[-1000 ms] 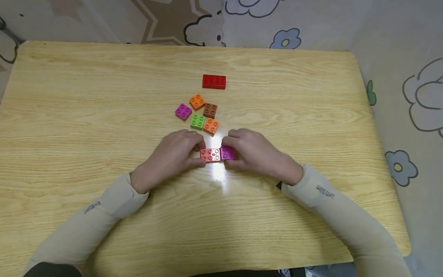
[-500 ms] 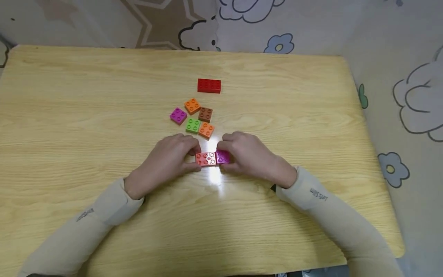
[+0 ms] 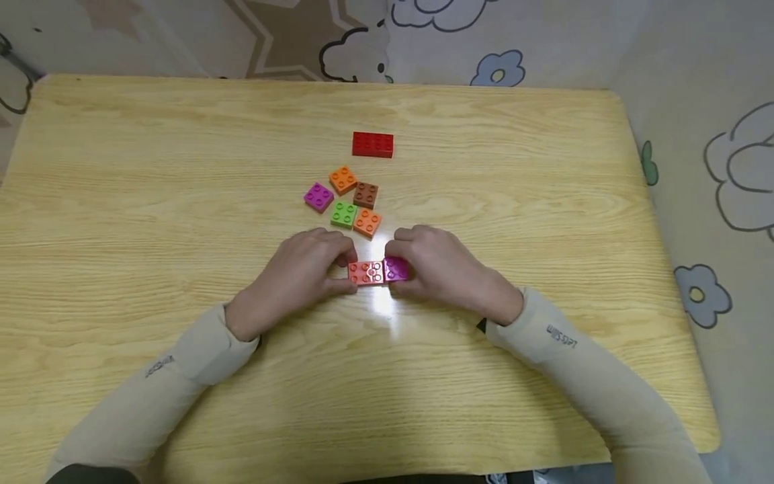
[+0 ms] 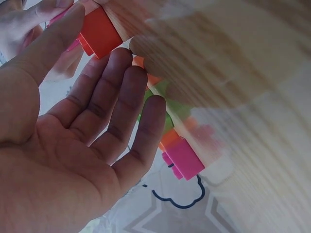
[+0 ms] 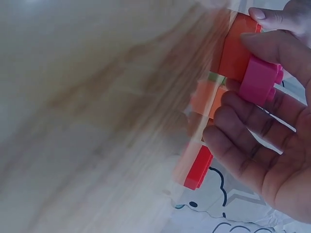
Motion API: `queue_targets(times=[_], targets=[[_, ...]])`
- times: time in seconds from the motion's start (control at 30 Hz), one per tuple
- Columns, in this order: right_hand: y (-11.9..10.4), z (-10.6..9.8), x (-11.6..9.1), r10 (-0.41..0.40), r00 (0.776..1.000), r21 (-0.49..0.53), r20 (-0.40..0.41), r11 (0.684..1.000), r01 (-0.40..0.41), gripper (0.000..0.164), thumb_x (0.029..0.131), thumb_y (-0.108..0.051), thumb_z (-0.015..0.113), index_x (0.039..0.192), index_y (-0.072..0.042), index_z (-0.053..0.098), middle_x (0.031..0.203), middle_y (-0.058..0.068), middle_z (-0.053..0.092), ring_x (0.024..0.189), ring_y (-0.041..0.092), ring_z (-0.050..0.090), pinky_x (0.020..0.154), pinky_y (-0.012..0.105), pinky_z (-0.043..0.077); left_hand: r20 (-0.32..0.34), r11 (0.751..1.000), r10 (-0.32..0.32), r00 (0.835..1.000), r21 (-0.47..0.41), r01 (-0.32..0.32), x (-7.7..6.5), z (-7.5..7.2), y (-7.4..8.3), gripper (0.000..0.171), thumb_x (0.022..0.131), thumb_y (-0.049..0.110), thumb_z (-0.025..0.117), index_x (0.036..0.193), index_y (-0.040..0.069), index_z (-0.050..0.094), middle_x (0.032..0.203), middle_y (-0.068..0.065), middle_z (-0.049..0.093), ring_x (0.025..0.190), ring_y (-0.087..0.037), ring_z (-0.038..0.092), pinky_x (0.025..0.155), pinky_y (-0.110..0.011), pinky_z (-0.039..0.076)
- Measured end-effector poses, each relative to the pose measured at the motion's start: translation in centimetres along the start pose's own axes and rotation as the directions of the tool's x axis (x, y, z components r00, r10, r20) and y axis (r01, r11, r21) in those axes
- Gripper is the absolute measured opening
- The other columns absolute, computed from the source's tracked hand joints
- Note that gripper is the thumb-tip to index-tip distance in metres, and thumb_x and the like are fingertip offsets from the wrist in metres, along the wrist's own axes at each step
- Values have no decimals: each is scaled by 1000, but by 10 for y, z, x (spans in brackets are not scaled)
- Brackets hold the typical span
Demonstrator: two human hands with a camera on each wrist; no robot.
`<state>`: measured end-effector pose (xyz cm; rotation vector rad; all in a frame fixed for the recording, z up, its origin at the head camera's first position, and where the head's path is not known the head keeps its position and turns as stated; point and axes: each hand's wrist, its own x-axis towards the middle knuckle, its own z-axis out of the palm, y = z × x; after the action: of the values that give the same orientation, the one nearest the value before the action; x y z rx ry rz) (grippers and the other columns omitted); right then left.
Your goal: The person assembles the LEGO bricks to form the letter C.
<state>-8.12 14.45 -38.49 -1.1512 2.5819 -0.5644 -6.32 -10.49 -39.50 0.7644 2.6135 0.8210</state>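
Between both hands lies an orange-red brick point(image 3: 365, 273), studs up, low over the wooden table. My left hand point(image 3: 302, 265) pinches its left end with thumb and fingertips. A magenta two-by-two brick point(image 3: 396, 269) adjoins the orange-red brick's right end, and my right hand point(image 3: 444, 272) pinches it between thumb and fingers. In the right wrist view the magenta brick point(image 5: 260, 80) overlaps the orange-red one point(image 5: 238, 48) and reaches higher off the table. I cannot tell whether the two are locked together.
Just beyond the hands is a loose cluster: a green brick point(image 3: 344, 214), two orange bricks point(image 3: 367, 222), a brown brick point(image 3: 365, 194) and another magenta brick point(image 3: 318, 197). Farther back lies a long red brick point(image 3: 372, 144). A patterned wall point(image 3: 556, 47) borders the table point(image 3: 514, 154).
The head view shifts slightly and comes back. Both hands keep the same grip on the bricks, and the other bricks stay where they were.
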Motion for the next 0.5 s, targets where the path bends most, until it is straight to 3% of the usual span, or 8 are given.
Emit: queue_targets(times=[0.5], targets=[[1, 3, -4, 69, 998, 31, -6, 997, -69, 36, 84, -21, 92, 109, -2, 75, 93, 3, 65, 80, 19, 60, 71, 36, 54, -10, 1000, 15, 1000, 11, -15, 0, 0, 0, 33, 84, 24, 98, 103, 8, 75, 99, -4, 73, 96, -25, 66, 91, -47, 54]])
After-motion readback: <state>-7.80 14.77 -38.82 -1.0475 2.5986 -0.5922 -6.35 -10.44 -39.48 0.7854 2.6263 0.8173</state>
